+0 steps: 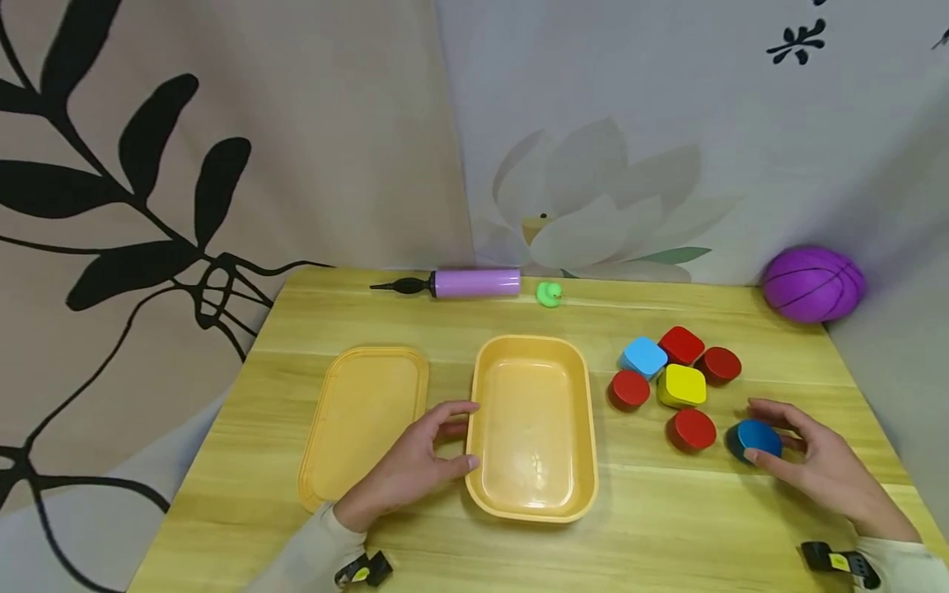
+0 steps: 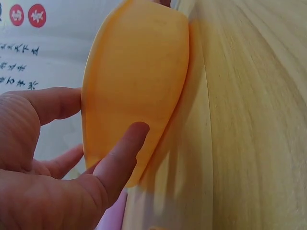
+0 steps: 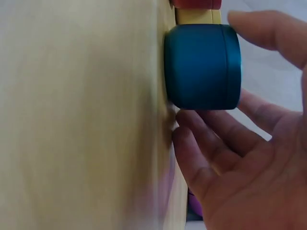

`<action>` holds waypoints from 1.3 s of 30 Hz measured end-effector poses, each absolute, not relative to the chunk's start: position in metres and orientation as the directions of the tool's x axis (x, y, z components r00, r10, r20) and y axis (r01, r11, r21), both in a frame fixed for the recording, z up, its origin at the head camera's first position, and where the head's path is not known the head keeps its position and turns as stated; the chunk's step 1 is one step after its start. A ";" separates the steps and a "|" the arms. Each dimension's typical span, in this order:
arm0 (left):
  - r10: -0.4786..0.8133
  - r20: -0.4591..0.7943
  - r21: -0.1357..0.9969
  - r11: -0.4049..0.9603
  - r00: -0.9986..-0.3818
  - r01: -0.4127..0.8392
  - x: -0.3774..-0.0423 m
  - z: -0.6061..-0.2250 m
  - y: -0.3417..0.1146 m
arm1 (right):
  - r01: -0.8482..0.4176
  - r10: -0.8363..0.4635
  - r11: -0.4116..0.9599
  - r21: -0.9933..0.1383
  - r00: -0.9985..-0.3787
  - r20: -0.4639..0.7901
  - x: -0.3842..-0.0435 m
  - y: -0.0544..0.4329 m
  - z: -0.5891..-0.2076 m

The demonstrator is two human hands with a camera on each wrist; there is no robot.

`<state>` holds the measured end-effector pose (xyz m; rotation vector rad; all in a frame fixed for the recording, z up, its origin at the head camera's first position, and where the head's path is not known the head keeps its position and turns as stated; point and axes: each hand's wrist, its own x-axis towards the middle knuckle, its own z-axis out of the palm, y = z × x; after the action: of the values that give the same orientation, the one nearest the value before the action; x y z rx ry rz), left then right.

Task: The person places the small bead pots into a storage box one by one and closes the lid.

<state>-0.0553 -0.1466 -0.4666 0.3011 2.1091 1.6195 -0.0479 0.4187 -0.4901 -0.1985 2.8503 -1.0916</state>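
Note:
A yellow-orange plastic box (image 1: pixel 531 428) stands uncovered on the table, seen into from above. My left hand (image 1: pixel 415 461) touches its left side, the index fingertip at the rim and the thumb against the outer wall (image 2: pixel 139 72). On the right, my right hand (image 1: pixel 819 465) is round a small blue round tin (image 1: pixel 754 441), thumb on one side and fingers on the other. This tin (image 3: pixel 204 67) stands upright on the table, a lid seam near its top. Close by are several red tins (image 1: pixel 692 430), a yellow tin (image 1: pixel 682 385) and a light blue tin (image 1: pixel 643 357).
A flat matching lid (image 1: pixel 371 412) lies left of the box, partly behind my left hand. Along the back are a purple hand pump (image 1: pixel 477 283), a small green duck (image 1: pixel 549 294) and a purple ball (image 1: pixel 813 284). Patterned cloth (image 1: pixel 356 123) hangs behind the table.

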 end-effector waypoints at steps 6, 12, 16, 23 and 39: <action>0.449 -0.220 0.958 0.267 -0.866 -0.104 -0.056 -0.468 -0.147 | -0.016 -0.117 0.779 -0.627 -0.986 -0.122 -0.047 0.419 -0.485; 0.447 -0.213 0.957 0.276 -0.869 -0.092 -0.055 -0.467 -0.146 | -0.007 -0.131 0.781 -0.625 -0.979 -0.153 -0.052 0.419 -0.480; 0.449 -0.211 0.957 0.274 -0.868 -0.091 -0.055 -0.466 -0.146 | 0.005 -0.132 0.774 -0.633 -0.977 -0.169 -0.056 0.417 -0.478; 0.453 -0.222 0.959 0.262 -0.864 -0.109 -0.055 -0.468 -0.147 | -0.015 -0.153 0.714 -0.700 -0.979 -0.135 -0.055 0.407 -0.466; 0.464 -0.212 0.964 0.243 -0.860 -0.107 -0.055 -0.469 -0.146 | -0.299 -0.313 0.657 -0.692 -0.943 0.111 -0.074 0.342 -0.432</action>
<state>-0.0555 -0.1457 -0.4690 0.3260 2.0623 1.6552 -0.0743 0.3424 -0.4321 -0.5247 2.8437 -1.1817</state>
